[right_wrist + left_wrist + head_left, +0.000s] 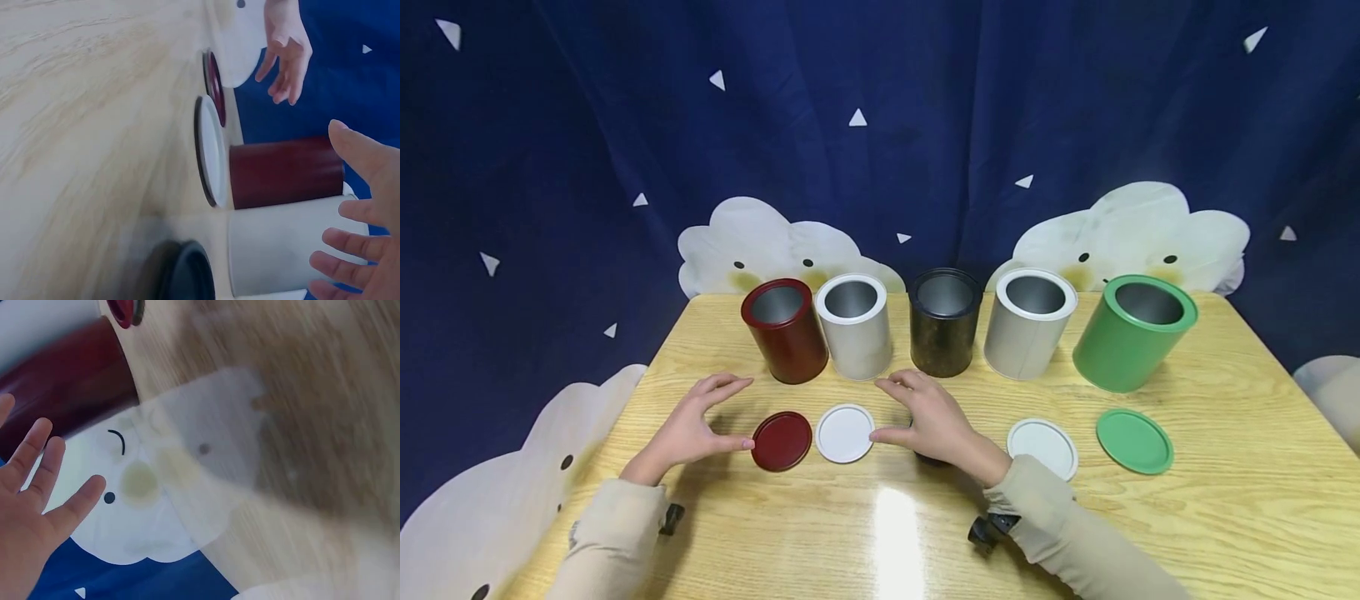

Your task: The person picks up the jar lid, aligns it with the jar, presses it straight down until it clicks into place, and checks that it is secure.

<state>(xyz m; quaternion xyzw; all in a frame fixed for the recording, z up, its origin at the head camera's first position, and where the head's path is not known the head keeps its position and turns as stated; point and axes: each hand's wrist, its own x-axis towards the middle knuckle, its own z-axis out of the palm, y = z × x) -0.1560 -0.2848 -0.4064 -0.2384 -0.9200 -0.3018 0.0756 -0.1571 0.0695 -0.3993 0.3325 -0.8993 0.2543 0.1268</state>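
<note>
My left hand (695,423) hovers over the left part of the table, thumb and fingers spread, its thumb beside the dark red lid (782,442). My right hand (938,419) is above the black lid (189,275), covering most of it in the head view; its thumb tip is near the right edge of a white lid (845,434). Neither hand holds anything. Behind the lids stand a dark red can (792,346), a white can (859,342) and a black can (943,337), all with open tops.
Further right stand a second white can (1025,337) and a green can (1123,350), both open-topped. In front of them lie another white lid (1042,446), partly behind the right sleeve, and a green lid (1135,442). A blue curtain (880,200) hangs behind the wooden table (775,533).
</note>
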